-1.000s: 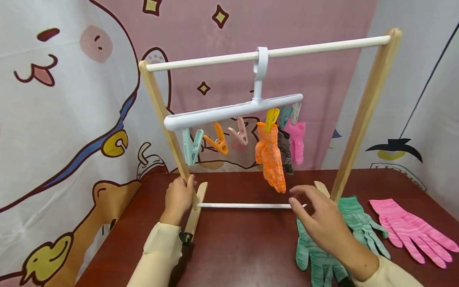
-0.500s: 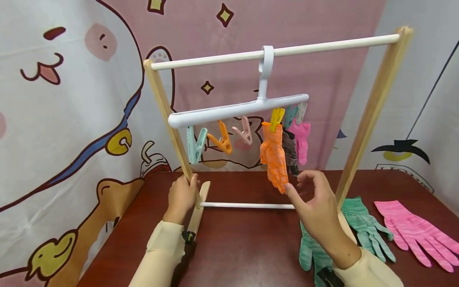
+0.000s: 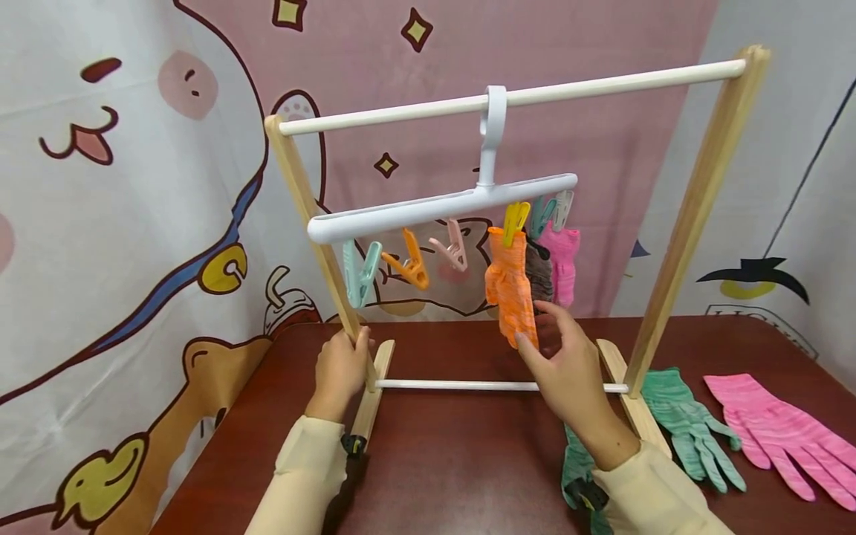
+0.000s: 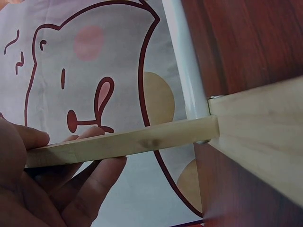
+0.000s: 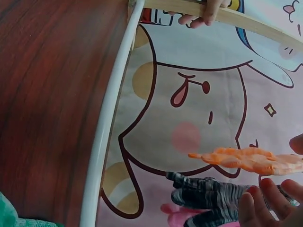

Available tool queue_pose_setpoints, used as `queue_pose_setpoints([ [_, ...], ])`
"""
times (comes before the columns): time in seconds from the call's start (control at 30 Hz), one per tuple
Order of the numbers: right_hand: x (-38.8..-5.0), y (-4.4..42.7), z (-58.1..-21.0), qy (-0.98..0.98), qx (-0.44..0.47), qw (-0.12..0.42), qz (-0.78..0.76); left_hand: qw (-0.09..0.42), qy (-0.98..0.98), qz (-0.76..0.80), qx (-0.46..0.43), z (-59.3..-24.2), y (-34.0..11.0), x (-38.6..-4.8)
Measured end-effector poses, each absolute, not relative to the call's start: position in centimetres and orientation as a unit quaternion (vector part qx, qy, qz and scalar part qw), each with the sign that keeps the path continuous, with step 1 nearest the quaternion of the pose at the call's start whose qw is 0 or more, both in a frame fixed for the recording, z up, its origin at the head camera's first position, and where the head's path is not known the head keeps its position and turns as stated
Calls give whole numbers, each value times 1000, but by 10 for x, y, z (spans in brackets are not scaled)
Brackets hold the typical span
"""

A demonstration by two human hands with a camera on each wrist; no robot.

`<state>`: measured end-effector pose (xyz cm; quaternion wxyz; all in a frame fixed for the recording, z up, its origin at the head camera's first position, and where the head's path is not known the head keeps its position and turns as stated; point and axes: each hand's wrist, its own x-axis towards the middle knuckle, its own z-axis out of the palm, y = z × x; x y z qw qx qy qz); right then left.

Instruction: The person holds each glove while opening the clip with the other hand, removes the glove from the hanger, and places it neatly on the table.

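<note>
My left hand (image 3: 341,369) grips the left wooden post (image 3: 294,174) of a drying rack low down; in the left wrist view, fingers lie on both sides of the post. From the white top bar hangs a white hanger (image 3: 441,204) with several clothespins. A yellow clothespin (image 3: 516,219) holds an orange glove (image 3: 511,286). My right hand (image 3: 568,364) is at its lower end, thumb in front and fingers behind. In the right wrist view the orange glove (image 5: 251,160) lies between thumb and fingers, beside a dark striped glove (image 5: 210,196).
Behind the orange glove hangs a pink glove (image 3: 564,260). A teal clothespin (image 3: 361,275), an orange clothespin (image 3: 409,261) and a pale pink clothespin (image 3: 452,249) hold nothing. Green gloves (image 3: 689,427) and a pink glove (image 3: 776,431) lie on the table at right. A patterned cloth stands behind.
My right hand has moved up and left from beside the hanging gloves to the orange glove's lower end, lifting its tip slightly. The left hand stays on the post.
</note>
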<state>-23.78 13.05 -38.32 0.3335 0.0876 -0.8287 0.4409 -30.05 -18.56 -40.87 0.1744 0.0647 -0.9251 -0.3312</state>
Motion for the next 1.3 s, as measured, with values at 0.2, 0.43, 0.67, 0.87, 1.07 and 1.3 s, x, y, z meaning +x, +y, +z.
queue_pose_setpoints([
  [0.2, -241, 126, -389, -822, 87, 354, 437, 178, -922, -337, 65, -408, -185, -301],
  [0.43, -238, 120, -394, -817, 103, 360, 439, 180, -923, -334, 65, -409, -186, -300],
  [0.67, -231, 114, -395, -821, 117, 338, 446, 183, -925, -327, 57, -410, -185, -299],
  [0.87, -228, 110, -395, -816, 132, 351, 440, 184, -925, -328, 61, -410, -186, -299],
  [1.07, -226, 110, -392, -803, 125, 348, 467, 183, -925, -327, 59, -410, -186, -300],
  [1.3, -222, 111, -387, -789, 99, 321, 514, 186, -925, -325, 60, -411, -186, -301],
])
